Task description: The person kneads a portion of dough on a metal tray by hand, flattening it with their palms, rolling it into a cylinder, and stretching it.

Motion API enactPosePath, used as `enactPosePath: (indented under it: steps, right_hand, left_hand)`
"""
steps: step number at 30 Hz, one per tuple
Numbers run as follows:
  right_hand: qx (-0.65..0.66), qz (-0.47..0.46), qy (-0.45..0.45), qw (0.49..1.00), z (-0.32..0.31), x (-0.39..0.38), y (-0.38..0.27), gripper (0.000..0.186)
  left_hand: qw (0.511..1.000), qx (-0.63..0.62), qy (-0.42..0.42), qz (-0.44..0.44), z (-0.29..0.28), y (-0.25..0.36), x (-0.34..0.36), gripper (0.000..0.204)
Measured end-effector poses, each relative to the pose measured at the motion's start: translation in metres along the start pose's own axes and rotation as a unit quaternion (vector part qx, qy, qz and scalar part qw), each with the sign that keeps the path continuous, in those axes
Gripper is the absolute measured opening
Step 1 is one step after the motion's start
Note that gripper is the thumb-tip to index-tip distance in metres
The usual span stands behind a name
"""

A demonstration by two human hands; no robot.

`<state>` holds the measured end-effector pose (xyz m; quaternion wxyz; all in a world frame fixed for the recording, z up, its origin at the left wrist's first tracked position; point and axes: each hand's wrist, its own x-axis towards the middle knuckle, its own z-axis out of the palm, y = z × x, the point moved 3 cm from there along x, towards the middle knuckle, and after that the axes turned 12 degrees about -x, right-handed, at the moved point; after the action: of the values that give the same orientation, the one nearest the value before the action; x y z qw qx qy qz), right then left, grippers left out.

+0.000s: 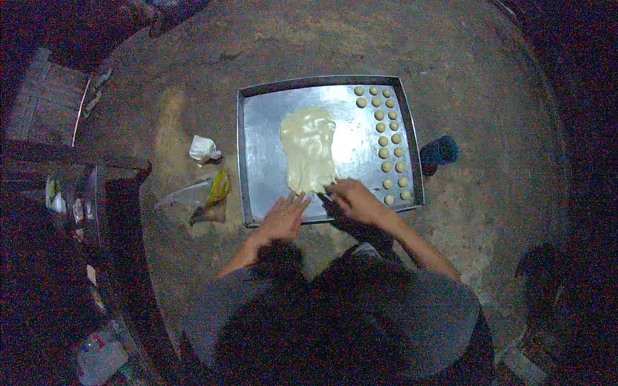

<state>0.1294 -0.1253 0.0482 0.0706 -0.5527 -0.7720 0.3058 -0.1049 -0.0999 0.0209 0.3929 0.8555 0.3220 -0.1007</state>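
A thin, pale, shiny sheet of dough [310, 148] lies on a large metal tray [261, 141] in front of me. Its near edge is narrow and uneven. My left hand [284, 217] touches the near left corner of the sheet, fingers stretched out and apart. At the near right corner, the bent fingers of my right hand [353, 198] are closed on the dough's edge; the fingertips are partly in shadow. Along the tray's right side sit several small round dough balls [383, 141] in two rough columns.
The tray rests on a worn concrete floor [193, 71]. Left of it lie a crumpled white bag [204, 148] and a clear plastic bag with something yellow [219, 186]. A dark blue object [440, 153] stands close to the right rim. Dark wooden furniture [122, 257] edges the far left.
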Motion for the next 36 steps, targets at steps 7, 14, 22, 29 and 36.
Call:
enactPosePath:
  steps: [7,14,22,29,36]
  right_hand:
    - [-0.195,0.067,0.253,0.945,-0.016,0.086,0.042,0.052]
    - [-0.188,0.061,0.322,0.926,-0.018,0.115,0.028,0.052]
    - [-0.183,-0.016,0.358,0.916,-0.039,0.157,-0.017,0.051]
    - [-0.240,-0.111,0.343,0.901,0.028,0.157,0.008,0.042]
    - [-0.062,-0.011,0.359,0.931,-0.006,0.155,0.028,0.038]
  left_hand:
    - [0.949,0.064,0.309,0.014,-0.052,-0.018,0.100,0.058]
    - [0.935,0.073,0.346,-0.014,-0.014,-0.051,0.129,0.082]
    - [0.886,-0.197,0.418,0.047,-0.059,-0.036,0.030,0.054]
    - [0.934,-0.089,0.345,0.016,0.034,-0.072,-0.042,0.079]
    - [0.911,0.091,0.381,-0.130,0.095,-0.104,-0.009,0.057]
